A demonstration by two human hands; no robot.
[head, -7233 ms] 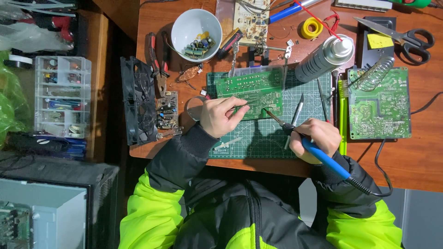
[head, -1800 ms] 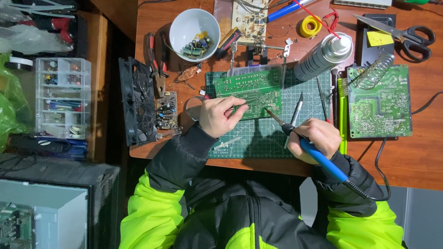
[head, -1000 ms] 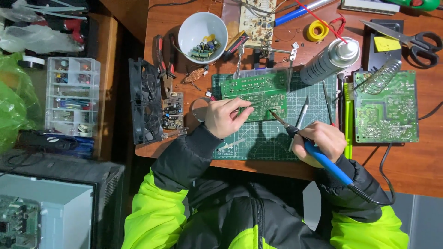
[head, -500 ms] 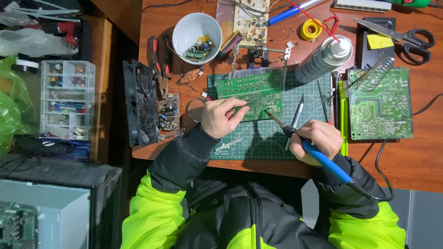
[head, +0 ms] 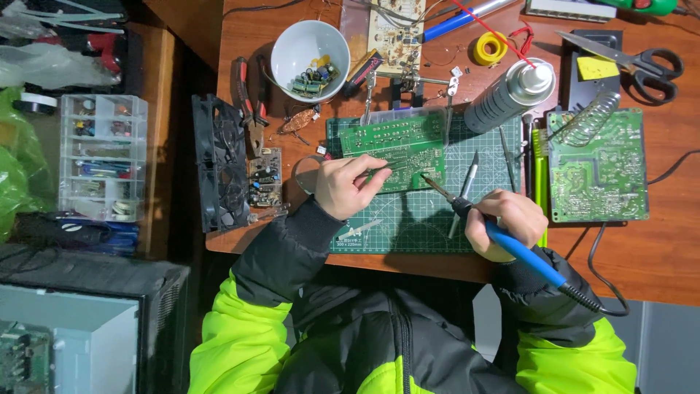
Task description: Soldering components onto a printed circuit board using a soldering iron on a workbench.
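Observation:
A green circuit board [head: 397, 146] lies on a green cutting mat [head: 423, 219] in the middle of the wooden desk. My left hand [head: 343, 186] rests on the board's near left edge, thumb and fingers pinching a thin solder wire that points toward the board. My right hand [head: 507, 219] grips a blue-handled soldering iron [head: 510, 244]; its tip touches the board's lower right area. The iron's black cord runs off to the right.
A white bowl [head: 292, 47] of small components stands at the back left. A spray can [head: 507, 95], scissors [head: 642, 62], pliers [head: 244, 102], a black fan [head: 219, 171], a second green board [head: 598, 168] with a coil iron stand, and a clear parts organiser [head: 102, 157] surround the mat.
Both hands stay almost still, holding the wire and the iron at the board. Only the camera view shifts slightly.

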